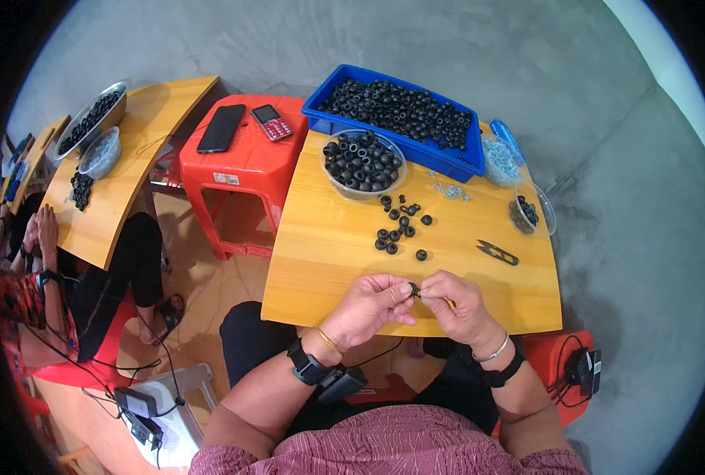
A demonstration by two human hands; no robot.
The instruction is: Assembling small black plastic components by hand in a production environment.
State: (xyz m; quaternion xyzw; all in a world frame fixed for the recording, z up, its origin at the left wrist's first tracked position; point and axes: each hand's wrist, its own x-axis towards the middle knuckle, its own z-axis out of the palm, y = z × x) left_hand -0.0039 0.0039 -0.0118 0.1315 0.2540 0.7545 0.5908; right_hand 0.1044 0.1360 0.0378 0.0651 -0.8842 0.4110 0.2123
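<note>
Above the near edge of the wooden table, my left hand (368, 307) pinches a small round black part (414, 290) between thumb and forefinger. My right hand (457, 307) meets it there, fingers closed at the part's right side; whatever they grip is too small to make out. Just beyond my hands lies a loose group of several black round parts (404, 222), some showing a hole. A clear round tub (400, 183) heaped with the same parts stands behind them. Black thread snips (497, 252) rest to the right, apart from both hands.
A blue tray (405, 140) of black parts spans the table's far side. Right of it are small clear tubs (549, 224) and scattered clear bits (451, 191). A red stool (230, 164) holds two phones. At left, another person's hands (42, 231) rest at a second table.
</note>
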